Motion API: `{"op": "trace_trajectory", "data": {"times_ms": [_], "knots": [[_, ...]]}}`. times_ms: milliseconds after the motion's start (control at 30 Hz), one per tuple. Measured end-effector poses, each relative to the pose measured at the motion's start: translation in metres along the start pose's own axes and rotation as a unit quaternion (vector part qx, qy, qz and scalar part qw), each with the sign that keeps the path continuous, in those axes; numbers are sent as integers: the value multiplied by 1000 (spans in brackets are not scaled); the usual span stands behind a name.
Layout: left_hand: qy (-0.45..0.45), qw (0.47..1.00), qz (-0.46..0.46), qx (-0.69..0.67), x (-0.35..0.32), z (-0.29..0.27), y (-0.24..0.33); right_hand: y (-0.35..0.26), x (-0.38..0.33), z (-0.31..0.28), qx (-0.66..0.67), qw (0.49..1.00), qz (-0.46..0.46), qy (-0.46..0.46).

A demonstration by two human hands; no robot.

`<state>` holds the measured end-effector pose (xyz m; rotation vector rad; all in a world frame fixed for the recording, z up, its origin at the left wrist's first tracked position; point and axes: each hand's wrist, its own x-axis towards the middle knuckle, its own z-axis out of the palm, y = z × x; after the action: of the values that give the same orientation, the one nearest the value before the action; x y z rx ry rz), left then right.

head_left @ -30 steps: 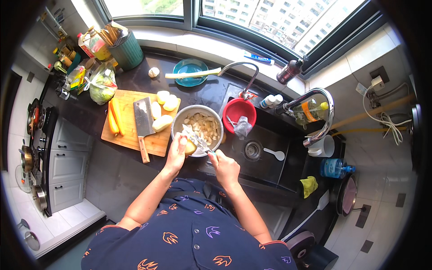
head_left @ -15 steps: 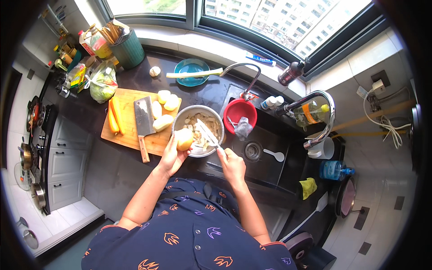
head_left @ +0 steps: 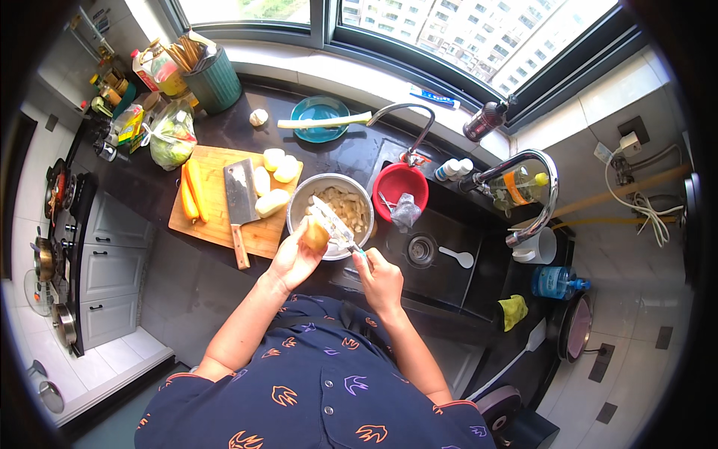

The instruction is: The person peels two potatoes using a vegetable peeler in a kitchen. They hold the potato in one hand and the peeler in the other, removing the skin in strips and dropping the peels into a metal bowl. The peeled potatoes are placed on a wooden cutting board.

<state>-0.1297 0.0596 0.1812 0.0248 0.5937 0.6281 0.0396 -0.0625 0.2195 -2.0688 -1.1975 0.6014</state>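
My left hand [head_left: 294, 257] is closed around a potato [head_left: 315, 235], brownish and partly peeled, over the near side of a metal bowl [head_left: 293, 196]. My right hand [head_left: 383, 280] grips a small knife [head_left: 338, 229] with a long pale blade and a teal-tinged handle. Its blade lies against the potato's right side. Peelings [head_left: 351, 206] cover the bowl's bottom. Left of the bowl, a wooden cutting board [head_left: 213, 233] bears a cleaver [head_left: 240, 196], two peeled carrots [head_left: 196, 188] and several pale peeled potatoes [head_left: 271, 203].
Right of the bowl, a red basin [head_left: 387, 210] stands at the black sink [head_left: 449, 292], below a curved faucet [head_left: 552, 187]. Behind are a teal plate [head_left: 310, 135] with a pale green stalk [head_left: 329, 122], a garlic bulb [head_left: 258, 117] and a bagged green vegetable [head_left: 172, 146].
The potato has turned and tilted in my left hand, which has shifted slightly right. My right hand has moved a little left and down, bringing the blade from over the bowl onto the potato.
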Motion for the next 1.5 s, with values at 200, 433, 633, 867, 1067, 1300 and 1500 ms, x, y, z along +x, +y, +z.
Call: {"op": "trace_trajectory", "data": {"times_ms": [200,433,633,867,1067,1300,1500], "knots": [[-86,996,31,3,7,-17,-4,-10,-7,0,19,999,-48,1],[9,994,96,48,4,1,-12,-13,-9,14,-36,992,-121,17],[57,978,164,116,-2,9,-22,-4,-5,21,-86,981,-168,36],[46,979,136,146,-7,6,-11,29,16,22,-153,988,28,-22],[60,984,100,132,-2,3,-8,9,5,4,-38,999,10,-13],[62,975,132,170,0,0,-21,-3,-3,15,-50,995,-90,3],[18,971,134,195,-11,-1,-15,33,15,13,-126,989,66,-47]]}}
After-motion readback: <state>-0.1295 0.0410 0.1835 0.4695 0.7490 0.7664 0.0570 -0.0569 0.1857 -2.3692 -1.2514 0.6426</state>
